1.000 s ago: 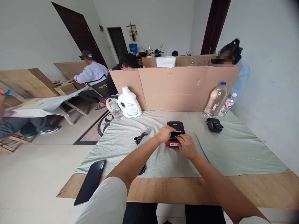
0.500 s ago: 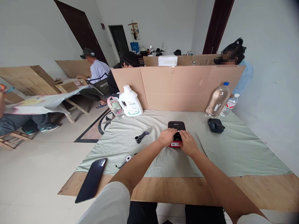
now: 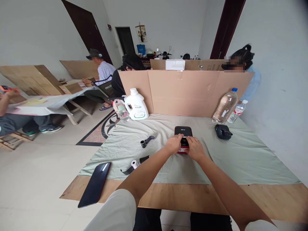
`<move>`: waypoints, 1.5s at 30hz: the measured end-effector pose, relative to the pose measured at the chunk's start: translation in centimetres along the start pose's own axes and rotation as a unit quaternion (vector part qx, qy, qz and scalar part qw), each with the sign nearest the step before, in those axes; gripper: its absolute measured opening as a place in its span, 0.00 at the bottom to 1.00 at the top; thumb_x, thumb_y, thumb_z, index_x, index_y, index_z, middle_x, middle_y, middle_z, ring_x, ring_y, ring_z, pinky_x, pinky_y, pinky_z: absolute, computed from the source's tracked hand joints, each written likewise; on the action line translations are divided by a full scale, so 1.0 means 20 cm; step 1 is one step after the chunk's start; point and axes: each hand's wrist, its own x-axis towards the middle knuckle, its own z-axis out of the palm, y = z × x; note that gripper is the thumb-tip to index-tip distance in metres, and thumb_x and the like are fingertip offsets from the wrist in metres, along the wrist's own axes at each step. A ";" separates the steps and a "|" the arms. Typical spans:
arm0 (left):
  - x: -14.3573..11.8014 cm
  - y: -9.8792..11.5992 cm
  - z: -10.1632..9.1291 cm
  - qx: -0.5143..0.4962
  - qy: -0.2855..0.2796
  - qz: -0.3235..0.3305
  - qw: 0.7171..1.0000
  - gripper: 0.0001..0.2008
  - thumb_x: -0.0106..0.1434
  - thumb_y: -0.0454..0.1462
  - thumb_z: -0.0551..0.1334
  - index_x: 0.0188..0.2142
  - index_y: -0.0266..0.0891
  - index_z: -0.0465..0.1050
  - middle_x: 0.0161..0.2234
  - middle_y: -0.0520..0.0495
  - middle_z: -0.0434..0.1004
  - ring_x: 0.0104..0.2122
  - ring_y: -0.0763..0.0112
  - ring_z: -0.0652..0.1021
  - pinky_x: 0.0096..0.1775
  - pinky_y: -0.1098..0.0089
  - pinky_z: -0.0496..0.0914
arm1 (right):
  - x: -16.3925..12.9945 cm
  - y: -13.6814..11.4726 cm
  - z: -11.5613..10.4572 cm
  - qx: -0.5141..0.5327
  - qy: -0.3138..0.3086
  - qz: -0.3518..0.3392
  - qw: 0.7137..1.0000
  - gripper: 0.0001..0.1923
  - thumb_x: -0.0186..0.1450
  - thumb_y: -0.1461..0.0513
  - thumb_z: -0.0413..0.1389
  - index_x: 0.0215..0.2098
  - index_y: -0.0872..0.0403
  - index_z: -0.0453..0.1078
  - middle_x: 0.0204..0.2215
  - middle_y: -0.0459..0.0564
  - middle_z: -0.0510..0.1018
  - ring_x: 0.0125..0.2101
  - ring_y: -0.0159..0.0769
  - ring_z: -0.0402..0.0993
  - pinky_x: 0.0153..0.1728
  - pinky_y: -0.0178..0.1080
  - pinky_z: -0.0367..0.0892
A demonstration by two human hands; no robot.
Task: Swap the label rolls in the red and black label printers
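A small black and red device [image 3: 183,132] with its lid raised sits on the pale green cloth [image 3: 228,157] in the middle of the table. My left hand [image 3: 173,144] grips its left side. My right hand [image 3: 195,149] presses on its right side, fingers over the red front. The inside of the device is mostly hidden by my fingers. A small black spool [image 3: 143,143] lies to the left of the device, and a white paper roll [image 3: 134,164] with a dark strip lies nearer the table's front edge.
A black phone [image 3: 95,184] overhangs the table's front left corner. A white jug [image 3: 136,105] and a pink-lidded cup [image 3: 120,110] stand back left, two water bottles [image 3: 224,106] and a black pouch [image 3: 223,132] back right. A cardboard screen [image 3: 185,92] walls the back; people sit beyond.
My hands have closed in tighter around the device. The view has shifted slightly, and the white paper roll near the front edge is now uncovered by my left arm.
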 end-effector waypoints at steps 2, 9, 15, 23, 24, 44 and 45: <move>-0.01 -0.03 0.03 -0.071 0.055 -0.022 0.996 0.24 0.58 0.27 0.50 0.54 0.36 0.62 0.54 0.41 0.69 0.55 0.65 0.69 0.56 0.63 0.63 | -0.03 0.02 0.04 0.034 0.028 -0.001 0.999 0.32 0.54 0.64 0.59 0.57 0.58 0.60 0.54 0.60 0.69 0.54 0.48 0.62 0.53 0.49 0.60; -0.05 -0.07 0.08 -0.431 0.101 -0.317 0.839 0.24 0.69 0.43 0.41 0.60 0.39 0.55 0.59 0.40 0.62 0.58 0.62 0.65 0.54 0.60 0.65 | -0.05 0.04 0.09 0.350 0.066 0.209 0.911 0.43 0.53 0.44 0.57 0.61 0.54 0.54 0.57 0.60 0.65 0.55 0.52 0.63 0.49 0.53 0.64; -0.04 -0.02 0.07 -0.645 -0.021 -0.304 0.701 0.35 0.65 0.57 0.36 0.56 0.37 0.63 0.49 0.41 0.75 0.47 0.61 0.76 0.48 0.61 0.70 | 0.02 -0.09 -0.04 0.574 -0.036 0.319 0.753 0.34 0.58 0.42 0.53 0.57 0.50 0.60 0.49 0.55 0.74 0.42 0.46 0.75 0.37 0.45 0.72; 0.02 -0.35 -0.29 -0.541 0.091 -0.254 0.797 0.36 0.65 0.58 0.32 0.59 0.43 0.61 0.50 0.47 0.75 0.49 0.63 0.75 0.49 0.63 0.69 | 0.48 -0.31 -0.02 0.618 -0.005 0.177 0.766 0.36 0.56 0.46 0.58 0.59 0.45 0.56 0.53 0.50 0.72 0.48 0.43 0.72 0.48 0.48 0.67; 0.03 -0.42 -0.35 -0.514 0.103 -0.264 0.810 0.36 0.64 0.58 0.32 0.59 0.45 0.60 0.51 0.48 0.74 0.48 0.64 0.75 0.48 0.64 0.69 | 0.56 -0.35 0.00 0.634 -0.025 0.166 0.755 0.36 0.56 0.46 0.58 0.59 0.44 0.56 0.53 0.50 0.71 0.48 0.43 0.72 0.48 0.49 0.67; 0.00 -1.03 -0.30 -0.474 0.295 -0.443 0.702 0.24 0.66 0.51 0.47 0.45 0.35 0.70 0.45 0.39 0.75 0.46 0.60 0.75 0.43 0.65 0.69 | 0.92 -0.57 0.56 0.546 -0.139 0.159 0.811 0.28 0.60 0.50 0.55 0.55 0.53 0.62 0.46 0.55 0.75 0.46 0.47 0.73 0.47 0.49 0.67; -0.02 -1.02 -0.29 -0.417 0.308 -0.454 0.724 0.22 0.66 0.49 0.49 0.46 0.34 0.69 0.46 0.38 0.74 0.48 0.58 0.73 0.45 0.63 0.68 | 0.88 -0.53 0.55 0.528 -0.139 0.173 0.820 0.29 0.58 0.51 0.57 0.55 0.54 0.62 0.47 0.57 0.75 0.47 0.48 0.72 0.47 0.49 0.66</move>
